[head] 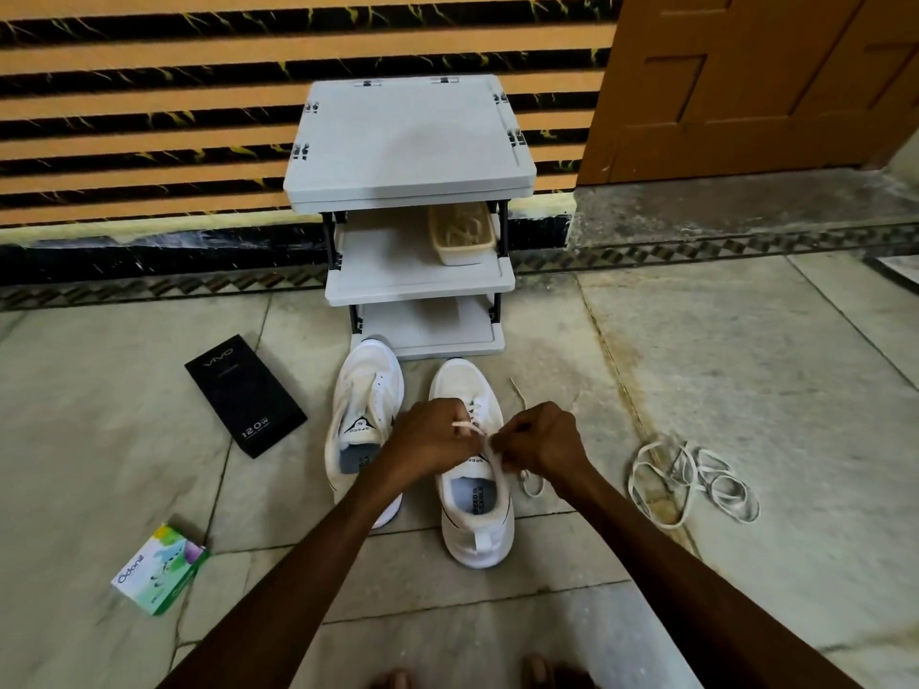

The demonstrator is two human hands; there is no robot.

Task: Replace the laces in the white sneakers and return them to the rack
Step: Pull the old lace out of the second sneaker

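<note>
Two white sneakers stand side by side on the floor in front of the grey rack (pixel 417 285). The left sneaker (pixel 360 390) has no lace that I can see. Over the tongue of the right sneaker (pixel 475 519) my left hand (pixel 430 440) pinches one end of a white lace (pixel 467 426). My right hand (pixel 539 442) pinches the other part of that lace close beside it. A loose end of lace (pixel 517 392) trails to the right of the shoe's toe. A pile of loose white laces (pixel 691 482) lies on the floor further right.
A beige tub (pixel 462 231) of laces sits on the rack's middle shelf. A black phone box (pixel 246 395) lies left of the sneakers and a small green-white box (pixel 159 569) nearer me on the left. A wooden door (pixel 746 87) stands at the right.
</note>
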